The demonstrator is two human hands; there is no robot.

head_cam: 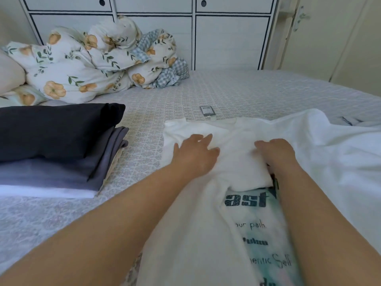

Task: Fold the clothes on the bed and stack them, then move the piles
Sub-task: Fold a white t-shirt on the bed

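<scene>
The bed filled nearly the whole frame, its pale patterned cover running from the lower left up to the white drawer fronts along the top. Across the centre and right lay the white T-shirt, spread flat, its left side folded over itself and a teal and black printed panel showing at the lower centre between the two forearms. In the upper left sat the floral duvet, bunched in a heap with blue check lining showing at its right edge. Below it, at the left edge, stood the folded pile: black garment on top, grey beneath, a strip of white at the bottom, well apart from the shirt. Now the hands, and both were on that shirt! The left hand lay flat on the folded part, fingers straight and spread, pressing the cloth down. The right hand was just beside it, knuckles up, fingers curled down into the fabric at the edge of the fold, though the fingertips were hidden. Smallest of all, a hang tag rested on the cover just beyond the shirt's collar.
</scene>
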